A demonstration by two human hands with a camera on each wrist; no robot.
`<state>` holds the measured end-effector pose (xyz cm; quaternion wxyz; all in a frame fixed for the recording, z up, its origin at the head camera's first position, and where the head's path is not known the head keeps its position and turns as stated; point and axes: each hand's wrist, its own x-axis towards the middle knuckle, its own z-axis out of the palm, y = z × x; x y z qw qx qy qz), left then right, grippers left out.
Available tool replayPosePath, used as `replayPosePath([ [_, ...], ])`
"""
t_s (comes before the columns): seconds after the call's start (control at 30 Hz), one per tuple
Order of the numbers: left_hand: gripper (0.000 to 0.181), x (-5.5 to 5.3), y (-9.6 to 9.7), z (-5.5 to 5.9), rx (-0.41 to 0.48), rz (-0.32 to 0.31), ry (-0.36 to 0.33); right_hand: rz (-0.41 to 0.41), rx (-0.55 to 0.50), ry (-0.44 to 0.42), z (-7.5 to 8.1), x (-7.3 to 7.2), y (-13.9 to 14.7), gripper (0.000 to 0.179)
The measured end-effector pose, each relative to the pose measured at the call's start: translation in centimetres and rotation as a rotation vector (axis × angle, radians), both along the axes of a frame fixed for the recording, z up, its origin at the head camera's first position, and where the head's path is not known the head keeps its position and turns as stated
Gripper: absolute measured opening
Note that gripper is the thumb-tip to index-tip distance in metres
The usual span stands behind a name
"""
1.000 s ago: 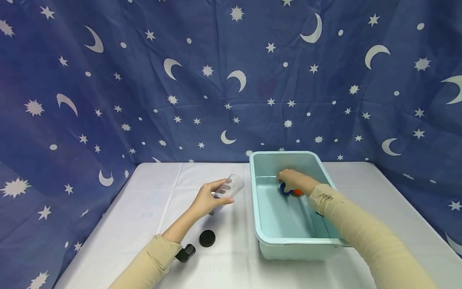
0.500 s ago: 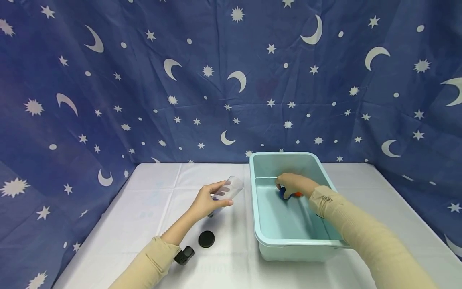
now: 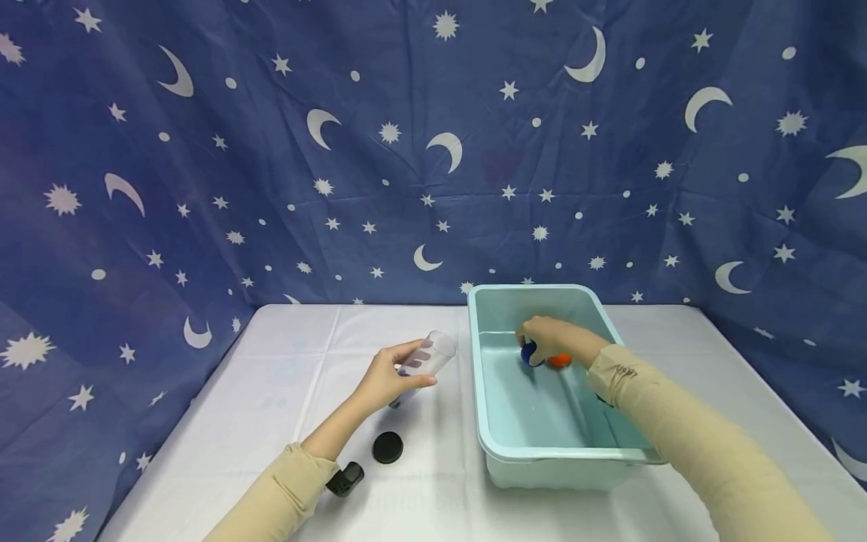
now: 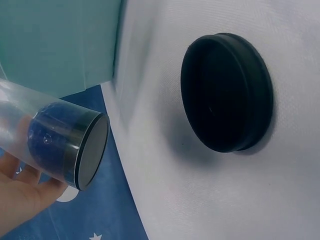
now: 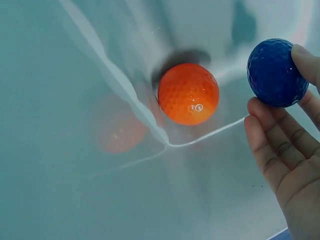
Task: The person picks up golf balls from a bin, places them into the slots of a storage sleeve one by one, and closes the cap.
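Note:
My left hand (image 3: 382,382) grips a clear plastic cylinder (image 3: 438,352) above the table, tilted with its open end up and to the right. In the left wrist view a blue ball (image 4: 52,140) shows through the cylinder's wall near its closed end. Inside the pale teal bin (image 3: 562,454), my right hand (image 3: 552,336) pinches a blue golf ball (image 5: 276,72) between thumb and fingers. An orange golf ball (image 5: 188,94) lies on the bin's floor by the wall, left of that hand in the right wrist view.
On the white-covered table (image 3: 271,406), a round black lid (image 3: 388,447) lies in front of the left hand. A small black object (image 3: 347,479) shows by the left sleeve. A blue cloth (image 3: 379,188) with moons and stars hangs behind the table.
The right hand has risen slightly with the blue golf ball, and more of the orange one shows beside it. The left hand and cylinder have stayed nearly still.

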<state>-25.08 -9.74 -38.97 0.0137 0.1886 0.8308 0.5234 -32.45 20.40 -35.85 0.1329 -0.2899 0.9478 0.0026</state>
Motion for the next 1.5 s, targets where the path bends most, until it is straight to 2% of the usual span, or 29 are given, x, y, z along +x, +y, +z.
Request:
replayPosePath([
  [0.2,0.057,0.1,-0.3,0.2,0.001,0.031,-0.008,0.009,-0.048,0.015,0.8,0.1,-0.4,0.022],
  [0.5,0.058,-0.1,-0.2,0.3,0.003,-0.02,0.007,-0.056,-0.169,0.079,2.2,1.1,-0.7,0.026],
  [0.67,0.057,0.1,0.1,0.3,0.004,-0.031,0.013,-0.118,-0.284,0.077,2.9,1.7,-0.4,0.027],
  [0.93,0.058,0.1,0.3,0.5,0.02,-0.05,0.038,-0.169,-0.468,0.058,4.4,2.9,-0.3,0.028],
  [1.33,0.06,0.3,0.7,0.7,0.055,-0.056,0.012,-0.189,-0.638,-0.035,6.4,4.4,-1.0,0.033],
  [1.5,0.061,0.2,0.9,0.8,0.042,-0.045,0.009,-0.224,-0.687,-0.056,7.2,5.1,-1.9,0.035],
])
